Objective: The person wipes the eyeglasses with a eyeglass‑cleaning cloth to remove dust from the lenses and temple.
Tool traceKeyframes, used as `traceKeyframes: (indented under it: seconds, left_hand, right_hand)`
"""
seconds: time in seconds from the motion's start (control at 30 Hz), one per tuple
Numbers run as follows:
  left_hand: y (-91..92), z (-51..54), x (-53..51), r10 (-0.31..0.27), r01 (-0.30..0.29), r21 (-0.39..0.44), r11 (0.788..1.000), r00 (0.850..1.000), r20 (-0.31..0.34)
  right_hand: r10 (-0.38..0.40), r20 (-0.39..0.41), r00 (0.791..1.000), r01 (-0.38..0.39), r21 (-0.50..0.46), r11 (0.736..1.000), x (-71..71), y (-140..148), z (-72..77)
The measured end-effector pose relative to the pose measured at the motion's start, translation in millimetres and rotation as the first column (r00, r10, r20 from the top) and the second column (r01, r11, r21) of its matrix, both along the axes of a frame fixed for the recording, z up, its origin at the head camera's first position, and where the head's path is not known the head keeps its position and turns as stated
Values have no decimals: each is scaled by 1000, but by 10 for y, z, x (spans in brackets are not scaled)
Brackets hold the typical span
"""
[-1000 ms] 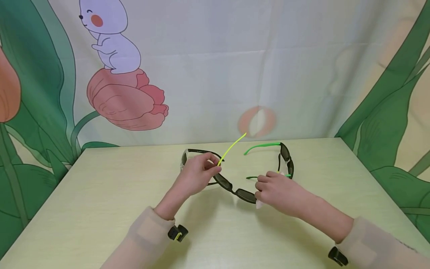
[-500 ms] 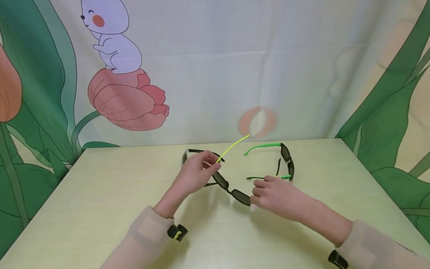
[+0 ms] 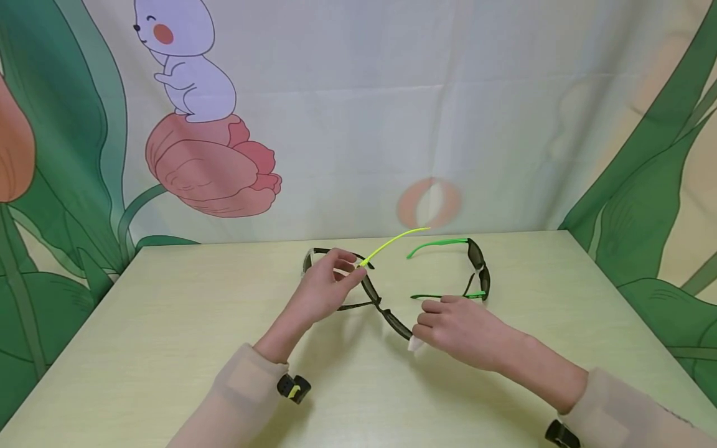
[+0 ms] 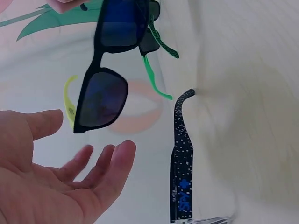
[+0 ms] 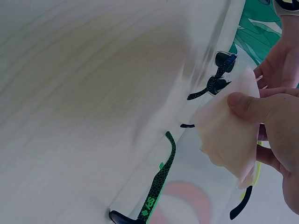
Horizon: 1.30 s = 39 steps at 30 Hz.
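Note:
A pair of black sunglasses (image 3: 396, 325) with yellow inside the arms is held up over the table. My right hand (image 3: 456, 326) grips its near end through a pale cloth (image 5: 226, 128), thumb pressed on the cloth. That end of the frame is hidden behind cloth and fingers in the right wrist view. At the other end is my left hand (image 3: 325, 289), thumb and fingers spread apart beside the lens (image 4: 103, 98). The left wrist view shows a gap between those fingertips and the frame. One yellow arm (image 3: 386, 244) points up to the right.
Sunglasses with green arms (image 3: 476, 255) stand on the table (image 3: 168, 348) behind my right hand. Clear-framed sunglasses with black speckled arms (image 4: 182, 182) lie behind my left hand. A printed curtain (image 3: 347, 124) hangs along the table's back edge.
The held sunglasses have turned, and the yellow arm's tip has swung right and slightly down. My right hand has shifted left with the cloth. My left hand has hardly moved.

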State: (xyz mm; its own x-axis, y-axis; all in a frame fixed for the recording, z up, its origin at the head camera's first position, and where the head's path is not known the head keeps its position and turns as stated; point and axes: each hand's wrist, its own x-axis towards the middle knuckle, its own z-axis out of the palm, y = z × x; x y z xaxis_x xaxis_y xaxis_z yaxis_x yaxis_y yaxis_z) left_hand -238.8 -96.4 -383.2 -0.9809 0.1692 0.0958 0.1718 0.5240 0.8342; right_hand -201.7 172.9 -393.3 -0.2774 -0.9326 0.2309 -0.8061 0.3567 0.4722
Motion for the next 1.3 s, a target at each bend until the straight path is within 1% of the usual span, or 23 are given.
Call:
traceKeyframes:
  seconds: [0.1, 0.2, 0.27, 0.33, 0.47, 0.53, 0.67, 0.73, 0.8, 0.9, 1.0, 1.1, 1.2, 1.3]
  left_hand:
    - [-1, -15, 6, 3, -5, 36, 999, 999, 43]
    - [11, -38, 15, -15, 7, 90, 996, 996, 87]
    - [25, -58, 23, -46, 31, 128, 991, 992, 117]
    - [43, -79, 32, -72, 50, 150, 987, 987, 146]
    - [83, -98, 51, -139, 92, 226, 970, 970, 201]
    - [102, -101, 51, -184, 111, 302, 947, 957, 225]
    - [129, -98, 42, -270, 132, 455, 881, 929, 253]
    - [135, -97, 37, -294, 133, 502, 854, 921, 255]
    - [138, -96, 35, -300, 130, 527, 840, 920, 252]
    - [142, -93, 35, -300, 126, 545, 829, 922, 244]
    - [151, -82, 44, -294, 118, 555, 823, 925, 240]
    - [163, -74, 49, -281, 104, 565, 818, 931, 234]
    - [175, -73, 51, -261, 87, 572, 816, 937, 231]
    - [184, -75, 51, -239, 65, 574, 816, 943, 233]
  right_hand:
    - [7, 16, 1000, -6, -61, 998, -4, 1, -9]
    - [8, 55, 998, 0, -131, 991, -9, -12, -12]
    - [3, 79, 997, 11, -169, 986, -19, -23, -17]
    - [-2, 102, 995, 22, -202, 979, -24, -35, -18]
    - [18, 112, 994, 13, -272, 962, -24, -69, -24]
    - [37, 110, 993, -1, -312, 950, -26, -95, -31]
    - [69, 108, 992, -26, -360, 933, -29, -151, -31]
    - [75, 113, 991, -30, -362, 932, -28, -174, -30]
    - [78, 123, 989, -29, -359, 933, -23, -192, -24]
    - [75, 136, 988, -22, -353, 935, -17, -210, -22]
    - [80, 141, 987, -25, -358, 934, -15, -226, -28]
    - [86, 129, 988, -33, -366, 930, -18, -238, -39]
    - [92, 114, 989, -43, -374, 926, -20, -249, -50]
    - [98, 116, 988, -48, -378, 925, -19, -260, -58]
